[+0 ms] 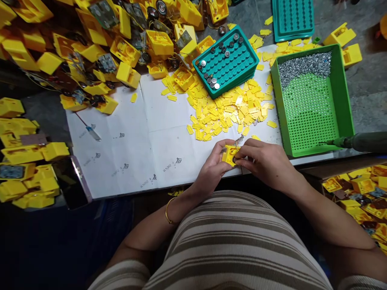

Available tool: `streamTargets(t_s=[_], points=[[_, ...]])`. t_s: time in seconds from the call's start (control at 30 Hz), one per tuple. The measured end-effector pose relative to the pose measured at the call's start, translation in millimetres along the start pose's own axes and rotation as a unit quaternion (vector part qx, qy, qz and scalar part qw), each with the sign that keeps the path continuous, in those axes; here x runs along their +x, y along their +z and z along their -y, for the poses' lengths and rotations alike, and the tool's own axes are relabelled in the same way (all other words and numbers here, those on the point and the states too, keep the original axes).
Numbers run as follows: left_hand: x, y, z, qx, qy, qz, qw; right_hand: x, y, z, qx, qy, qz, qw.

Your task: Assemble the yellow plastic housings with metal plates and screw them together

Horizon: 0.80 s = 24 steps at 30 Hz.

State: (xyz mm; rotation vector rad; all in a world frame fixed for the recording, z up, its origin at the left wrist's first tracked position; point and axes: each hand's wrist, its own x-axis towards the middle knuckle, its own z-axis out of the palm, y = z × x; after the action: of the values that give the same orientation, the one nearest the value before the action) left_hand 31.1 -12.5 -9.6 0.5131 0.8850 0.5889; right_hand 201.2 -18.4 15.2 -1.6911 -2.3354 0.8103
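My left hand is closed around the side of a small yellow plastic housing, holding it over the front edge of the table. Its open side faces up. My right hand has its fingertips pinched at the housing's right side, where a small dark round part partly shows between them. A greyish piece sticks out just behind the housing; its kind is unclear. Beyond my hands lies a heap of small flat yellow plastic pieces.
A teal tray holds several round metal parts. At right, a green basket contains small silver screws, with a power screwdriver reaching over it. Yellow housings with wires pile up at left. A screwdriver and phone lie at left.
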Motion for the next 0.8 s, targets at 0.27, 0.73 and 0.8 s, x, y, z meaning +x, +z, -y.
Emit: streamTargets(t_s=[0.27,0.73,0.8], points=[[1,-2,-3,-0.045,-0.023,0.005,0.999,-10,7,1,-0.002,-0.075,-0.054,0.996],[-1,-7,-5,-0.023,-0.061,0.051,0.997,2,19,-24,0.401,0.103,-0.117,0.903],[-3,-5,-6,-0.004,-0.066,0.053,0.996,9,22,-27,0.453,0.095,-0.059,0.885]])
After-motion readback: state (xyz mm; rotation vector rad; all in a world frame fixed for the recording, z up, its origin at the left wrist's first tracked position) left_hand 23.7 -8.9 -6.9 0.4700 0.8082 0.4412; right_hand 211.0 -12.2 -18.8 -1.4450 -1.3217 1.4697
